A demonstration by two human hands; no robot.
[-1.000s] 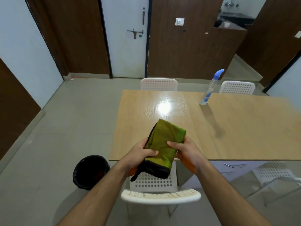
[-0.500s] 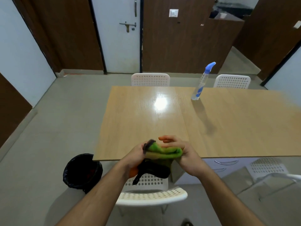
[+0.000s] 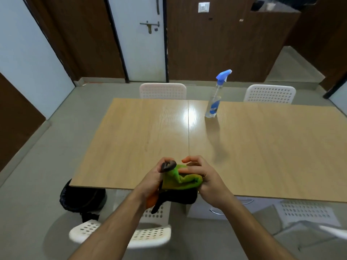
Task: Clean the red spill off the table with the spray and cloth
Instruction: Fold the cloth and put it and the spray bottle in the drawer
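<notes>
Since half a second ago the hands and cloth have kept almost the same pose at the near edge of the table [image 3: 131, 139], while the camera has dipped a little, so the door and the far chairs sit slightly lower in view. A full second ago the cloth stood upright between the hands as a flat folded panel; now it is bunched low and lies nearly level.

The cloth [image 3: 180, 182] is bright green on top with a dark, near-black part hanging below it over the table's near edge. A dark end of it pokes up beside the left thumb. The left hand [image 3: 155, 177] grips the cloth's left side, fingers curled round it. The right hand [image 3: 204, 175] holds the right side, thumb and bent fingers closed over the green fold. Something orange shows under the left wrist; it may be part of the cloth, but the view is too poor to say.

The spray bottle [image 3: 214, 104] stands upright on the far part of the table, right of the centre seam, well apart from both hands. It is clear with a blue label and blue trigger head.

A black bin [image 3: 80, 199] sits on the floor by the table's near left corner.
</notes>
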